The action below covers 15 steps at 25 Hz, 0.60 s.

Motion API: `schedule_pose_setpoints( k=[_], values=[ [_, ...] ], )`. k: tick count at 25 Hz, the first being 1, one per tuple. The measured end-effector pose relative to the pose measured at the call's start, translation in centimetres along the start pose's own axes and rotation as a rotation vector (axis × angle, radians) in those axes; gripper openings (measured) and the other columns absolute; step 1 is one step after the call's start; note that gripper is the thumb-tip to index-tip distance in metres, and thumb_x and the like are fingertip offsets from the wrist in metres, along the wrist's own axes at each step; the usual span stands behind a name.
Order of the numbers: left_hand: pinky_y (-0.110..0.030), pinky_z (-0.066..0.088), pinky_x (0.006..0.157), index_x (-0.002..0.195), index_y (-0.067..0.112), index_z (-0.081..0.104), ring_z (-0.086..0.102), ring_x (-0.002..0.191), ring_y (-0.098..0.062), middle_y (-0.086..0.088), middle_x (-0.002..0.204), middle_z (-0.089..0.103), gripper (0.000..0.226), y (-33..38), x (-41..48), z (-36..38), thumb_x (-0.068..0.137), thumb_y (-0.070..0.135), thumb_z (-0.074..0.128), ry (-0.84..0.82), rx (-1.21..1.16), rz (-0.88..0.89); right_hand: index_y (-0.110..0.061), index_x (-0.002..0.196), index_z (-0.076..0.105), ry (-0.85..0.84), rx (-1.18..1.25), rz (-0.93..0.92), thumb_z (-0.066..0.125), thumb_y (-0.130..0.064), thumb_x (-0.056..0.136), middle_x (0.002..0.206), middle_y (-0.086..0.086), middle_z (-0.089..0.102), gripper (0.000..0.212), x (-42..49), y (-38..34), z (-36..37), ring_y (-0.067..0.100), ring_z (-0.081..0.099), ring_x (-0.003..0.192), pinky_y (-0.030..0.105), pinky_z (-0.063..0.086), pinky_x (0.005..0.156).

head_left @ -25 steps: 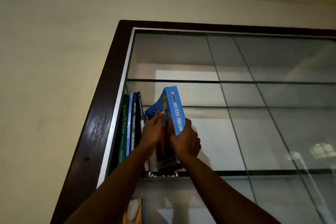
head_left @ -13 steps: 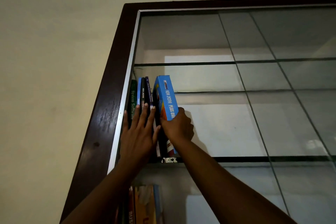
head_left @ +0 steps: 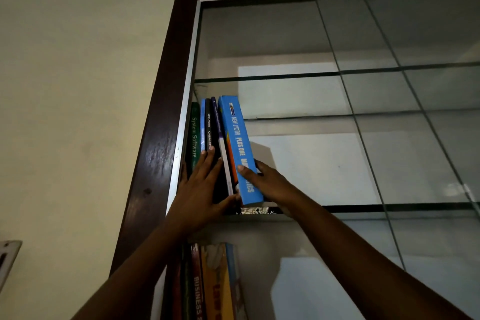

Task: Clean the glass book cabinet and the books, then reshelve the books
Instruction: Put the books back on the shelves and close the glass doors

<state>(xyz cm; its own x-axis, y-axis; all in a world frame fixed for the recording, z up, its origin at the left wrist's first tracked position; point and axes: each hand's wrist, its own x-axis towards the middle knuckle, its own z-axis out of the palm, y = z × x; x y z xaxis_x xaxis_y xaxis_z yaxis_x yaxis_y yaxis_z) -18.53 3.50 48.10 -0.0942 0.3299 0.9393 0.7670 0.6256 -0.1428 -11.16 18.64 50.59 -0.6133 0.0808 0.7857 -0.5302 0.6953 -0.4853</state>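
I saw my left hand [head_left: 200, 189] laid flat, fingers straight, against the spines of 4 shelved books [head_left: 208, 125]. My right hand [head_left: 267, 184] gripped the blue book [head_left: 237, 138], thumb on its spine. The book stood on the glass shelf [head_left: 363, 208], just beside the row's right end.

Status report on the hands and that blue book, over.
Left hand flat on the shelved books. Right hand grips blue book, standing at the row's right end. No obstruction visible.
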Motion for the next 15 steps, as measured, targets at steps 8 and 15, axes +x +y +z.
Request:
schedule_pose_setpoints(
  k=[8, 15],
  values=[
    [-0.045, -0.022, 0.107, 0.128, 0.022, -0.029, -0.036, 0.128, -0.015, 0.004, 0.137, -0.037, 0.094, 0.7, 0.5, -1.9, 0.086, 0.055, 0.048, -0.196, 0.257, 0.040, -0.021, 0.136, 0.044, 0.010, -0.013, 0.034, 0.056, -0.040, 0.089, 0.124, 0.010, 0.059, 0.053, -1.1, -1.1, -0.3, 0.017, 0.059, 0.096, 0.032, 0.052, 0.082],
    [-0.036, -0.027, 0.103, 0.130, 0.018, -0.027, -0.036, 0.131, -0.020, -0.001, 0.138, -0.036, 0.089, -0.1, -0.6, -1.4, 0.071, 0.074, 0.008, -0.170, 0.367, 0.049, -0.024, 0.141, 0.036, 0.053, -0.265, -0.005, 0.045, -0.049, 0.092, 0.125, 0.009, 0.058, 0.055, -1.1, -1.6, 1.3, 0.025, 0.059, 0.108, 0.033, 0.048, 0.088]
  ],
)
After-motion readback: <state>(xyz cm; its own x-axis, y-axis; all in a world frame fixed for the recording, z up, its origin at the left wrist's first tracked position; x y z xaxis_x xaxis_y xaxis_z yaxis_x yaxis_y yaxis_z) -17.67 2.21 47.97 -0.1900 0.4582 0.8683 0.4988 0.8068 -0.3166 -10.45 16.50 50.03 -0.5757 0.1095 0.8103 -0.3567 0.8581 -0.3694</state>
